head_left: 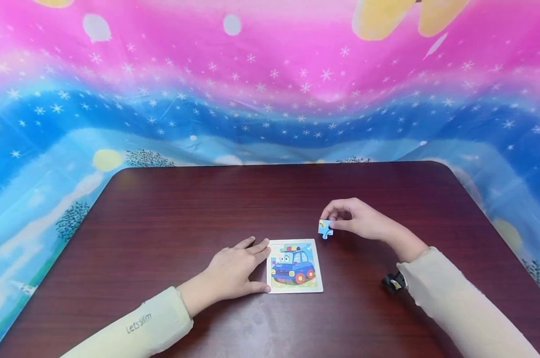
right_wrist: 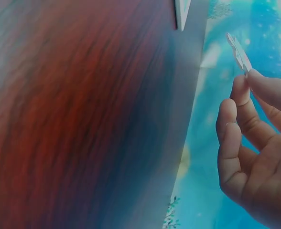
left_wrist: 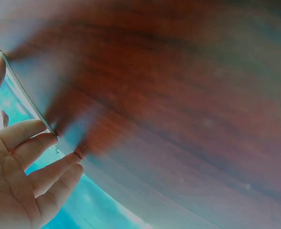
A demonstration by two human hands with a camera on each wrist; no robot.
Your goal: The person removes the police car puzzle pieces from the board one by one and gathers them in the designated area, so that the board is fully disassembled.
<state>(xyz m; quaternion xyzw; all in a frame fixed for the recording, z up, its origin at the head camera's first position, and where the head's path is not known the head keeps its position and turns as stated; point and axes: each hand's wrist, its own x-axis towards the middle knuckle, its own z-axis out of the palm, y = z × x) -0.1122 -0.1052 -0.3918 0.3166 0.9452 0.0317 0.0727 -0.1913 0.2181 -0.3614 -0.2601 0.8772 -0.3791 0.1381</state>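
Note:
A square jigsaw puzzle with a white frame lies flat on the table, its picture a blue cartoon car with red wheels. Along its left side rests my left hand, fingers spread and fairly straight, with the thumb and fingertips touching the frame's edge. The left wrist view shows those fingers against the thin rim. Beyond the frame's upper right corner, my right hand pinches a light-blue puzzle piece between thumb and fingers, raised above the table. Seen from the right wrist, the piece appears nearly edge-on.
The dark reddish-brown table has rounded far corners. Behind it and at both sides hangs a pink and blue curtain with snowflakes. A black strap-like device sits by my right sleeve cuff.

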